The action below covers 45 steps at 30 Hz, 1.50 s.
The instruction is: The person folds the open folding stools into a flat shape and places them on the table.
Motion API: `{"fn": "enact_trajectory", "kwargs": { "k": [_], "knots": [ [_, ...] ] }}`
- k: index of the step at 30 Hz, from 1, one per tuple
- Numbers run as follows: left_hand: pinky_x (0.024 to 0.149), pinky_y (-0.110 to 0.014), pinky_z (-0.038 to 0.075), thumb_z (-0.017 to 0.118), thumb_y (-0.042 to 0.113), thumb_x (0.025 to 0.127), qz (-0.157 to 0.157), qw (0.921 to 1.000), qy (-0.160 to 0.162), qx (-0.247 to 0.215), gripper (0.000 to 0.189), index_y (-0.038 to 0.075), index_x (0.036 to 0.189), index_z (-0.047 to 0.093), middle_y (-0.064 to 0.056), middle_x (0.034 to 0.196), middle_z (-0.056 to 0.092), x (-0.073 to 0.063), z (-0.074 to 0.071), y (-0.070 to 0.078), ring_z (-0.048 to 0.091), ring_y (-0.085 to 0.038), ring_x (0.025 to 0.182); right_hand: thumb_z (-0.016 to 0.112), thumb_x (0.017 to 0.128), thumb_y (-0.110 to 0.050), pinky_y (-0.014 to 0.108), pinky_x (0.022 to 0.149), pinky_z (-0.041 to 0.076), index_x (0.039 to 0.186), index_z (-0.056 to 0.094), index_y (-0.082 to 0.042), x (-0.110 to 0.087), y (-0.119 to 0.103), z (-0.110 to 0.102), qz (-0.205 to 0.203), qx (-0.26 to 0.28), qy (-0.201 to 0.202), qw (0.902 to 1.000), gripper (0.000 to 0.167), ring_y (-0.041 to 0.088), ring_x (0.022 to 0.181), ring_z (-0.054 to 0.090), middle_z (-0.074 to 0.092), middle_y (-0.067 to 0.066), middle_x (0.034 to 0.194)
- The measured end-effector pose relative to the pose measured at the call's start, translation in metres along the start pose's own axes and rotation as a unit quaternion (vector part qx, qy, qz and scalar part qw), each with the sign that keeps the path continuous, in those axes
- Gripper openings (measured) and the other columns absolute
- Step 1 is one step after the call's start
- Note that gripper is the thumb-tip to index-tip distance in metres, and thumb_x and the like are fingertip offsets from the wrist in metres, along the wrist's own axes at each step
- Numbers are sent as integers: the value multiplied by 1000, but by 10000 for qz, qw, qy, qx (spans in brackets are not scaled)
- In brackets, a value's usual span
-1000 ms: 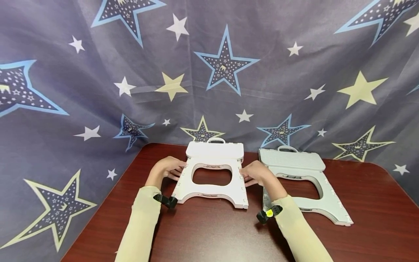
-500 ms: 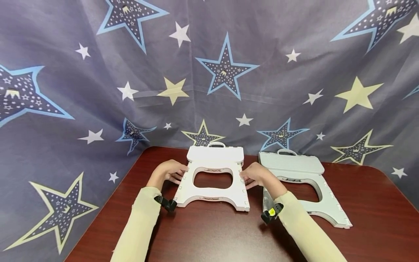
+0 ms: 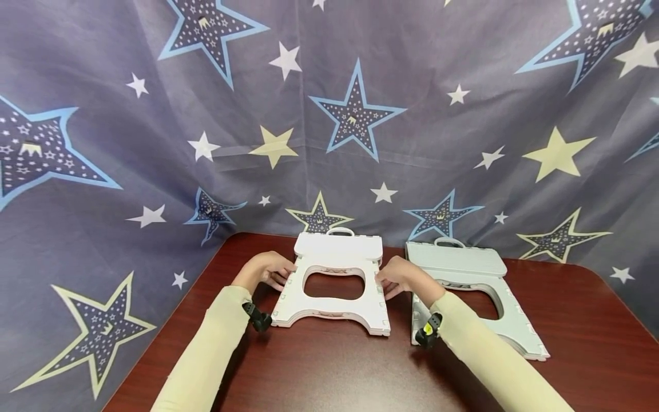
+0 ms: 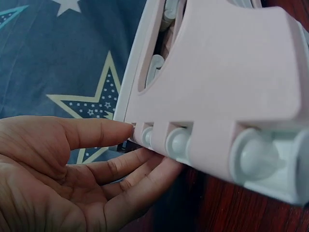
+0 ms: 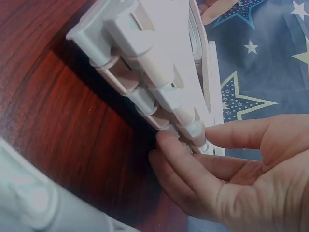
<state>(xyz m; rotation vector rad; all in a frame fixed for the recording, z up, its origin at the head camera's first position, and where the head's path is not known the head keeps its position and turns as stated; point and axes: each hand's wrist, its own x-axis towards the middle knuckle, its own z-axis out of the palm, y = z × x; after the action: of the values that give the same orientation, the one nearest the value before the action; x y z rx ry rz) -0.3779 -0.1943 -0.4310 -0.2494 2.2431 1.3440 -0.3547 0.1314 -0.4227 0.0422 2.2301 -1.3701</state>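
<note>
A white-pink folding step stool [image 3: 337,245], folded flat, lies on the table with its carry handle at the far side. My left hand [image 3: 266,269] pinches its left edge; the left wrist view has the thumb on top of the hinged rim [image 4: 179,144] and the fingers beneath. At the opposite edge, my right hand [image 3: 400,276] grips in the same way, thumb above and fingertips curled under the row of hinge knuckles [image 5: 161,72]. The fingertips under the stool are partly hidden.
To the right lies a second folded step stool [image 3: 455,258], pale grey-green, partly behind my right forearm. Its edge [image 5: 29,193] shows close by in the right wrist view. The dark red wooden table [image 3: 329,372] meets a star-patterned curtain [image 3: 350,189] at the back.
The head view has tilted up a little, so everything sits lower in it. Both forearms have swung outward at the elbows. The hands keep their hold on the white-pink stool.
</note>
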Motion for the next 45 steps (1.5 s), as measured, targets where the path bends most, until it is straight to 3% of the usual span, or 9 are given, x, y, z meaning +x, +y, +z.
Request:
{"fn": "enact_trajectory", "kwargs": {
  "k": [11,22,36,45],
  "knots": [
    [81,-41,62,58,12,100,-52,9999,22,161,28,-8,119,60,-21,110,65,4,2,8,67,-25,85,57,93,1,44,81,63,96,55,4,2,-2,-5,122,-25,144,9998,5,22,70,61,58,12,80],
    [81,-42,62,58,13,100,-85,9996,103,245,23,-5,113,62,-17,105,65,9,3,9,66,-25,86,59,90,2,45,82,62,96,58,5,-2,0,-3,7,-18,172,9998,6,22,72,61,60,11,79],
    [75,-38,63,57,13,99,-97,9995,170,262,20,-4,108,61,-13,97,62,3,7,6,64,-22,80,62,89,0,42,79,63,96,59,5,0,10,3,90,-96,478,9988,9,22,74,58,57,11,83],
    [78,-39,63,59,15,99,-54,9995,233,202,24,-5,113,61,-14,99,62,5,8,3,65,-24,84,60,91,0,42,79,63,86,55,1,-2,9,5,-12,-129,670,9977,7,20,71,56,55,9,79]
  ]
}}
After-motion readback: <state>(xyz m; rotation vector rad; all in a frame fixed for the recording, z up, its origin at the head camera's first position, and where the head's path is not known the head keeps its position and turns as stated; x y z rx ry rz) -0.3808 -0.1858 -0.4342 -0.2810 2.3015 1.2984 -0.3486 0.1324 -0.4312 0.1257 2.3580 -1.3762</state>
